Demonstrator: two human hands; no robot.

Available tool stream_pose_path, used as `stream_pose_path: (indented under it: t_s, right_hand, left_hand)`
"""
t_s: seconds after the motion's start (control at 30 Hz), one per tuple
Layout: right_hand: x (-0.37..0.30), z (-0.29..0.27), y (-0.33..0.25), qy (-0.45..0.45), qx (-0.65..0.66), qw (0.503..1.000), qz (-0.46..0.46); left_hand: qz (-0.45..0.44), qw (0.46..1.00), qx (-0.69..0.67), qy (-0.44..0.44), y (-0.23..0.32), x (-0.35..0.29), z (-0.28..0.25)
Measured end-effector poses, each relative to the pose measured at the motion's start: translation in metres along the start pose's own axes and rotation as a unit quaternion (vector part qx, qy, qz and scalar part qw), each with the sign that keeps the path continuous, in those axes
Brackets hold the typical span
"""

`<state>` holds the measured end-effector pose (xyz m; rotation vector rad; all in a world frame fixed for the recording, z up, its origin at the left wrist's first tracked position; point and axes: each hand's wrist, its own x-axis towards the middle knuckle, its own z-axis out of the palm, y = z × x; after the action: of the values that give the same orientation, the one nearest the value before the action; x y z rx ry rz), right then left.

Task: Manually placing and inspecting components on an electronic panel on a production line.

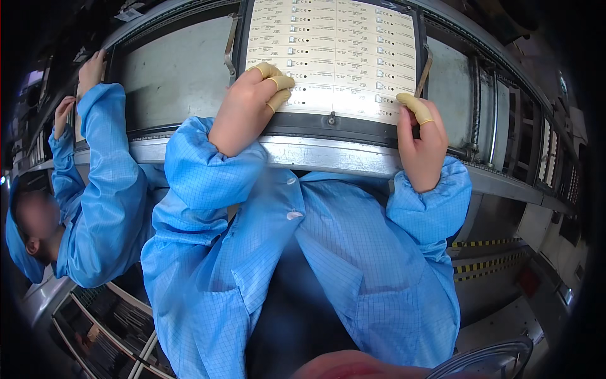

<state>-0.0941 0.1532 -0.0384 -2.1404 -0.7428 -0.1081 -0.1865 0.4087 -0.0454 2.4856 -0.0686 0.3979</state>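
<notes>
A white sheet (344, 76) printed with rows of small labels lies flat in a black frame (297, 123). My left hand (242, 108) rests at its lower left, bent fingertips in yellowish finger cots touching the surface. Over by the lower right edge, my right hand (425, 144) lays a cot-covered forefinger on the sheet, its thumb standing apart from that finger. Neither hand visibly lifts the sheet, though the undersides of the left fingers are hidden.
The frame sits on a conveyor with a metal front rail (328, 155). Metal clips (231, 47) flank it. On the left, a co-worker in a blue smock (107, 189) reaches over the same line. A rack of dark boards (113, 328) stands at lower left.
</notes>
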Motion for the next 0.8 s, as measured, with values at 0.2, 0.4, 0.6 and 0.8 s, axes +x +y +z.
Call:
stream_pose_path:
  t_s: [0.2, 0.4, 0.6, 0.8]
  right_hand:
    - [0.001, -0.003, -0.001, -0.014, -0.012, 1.000, -0.011]
    - [0.023, -0.011, -0.012, -0.027, -0.034, 0.997, -0.065]
    - [0.095, -0.034, -0.074, -0.143, -0.083, 0.974, -0.156]
    - [0.192, 0.043, -0.113, -0.240, -0.110, 0.928, -0.262]
  left_hand:
    - [-0.036, 0.999, -0.018, 0.011, -0.001, -0.003, 0.007]
    - [0.049, 0.997, 0.030, -0.050, 0.007, 0.004, -0.019]
    - [0.024, 0.993, -0.090, 0.068, -0.053, 0.050, -0.082]
    - [-0.160, 0.961, 0.013, 0.226, -0.133, 0.039, -0.053]
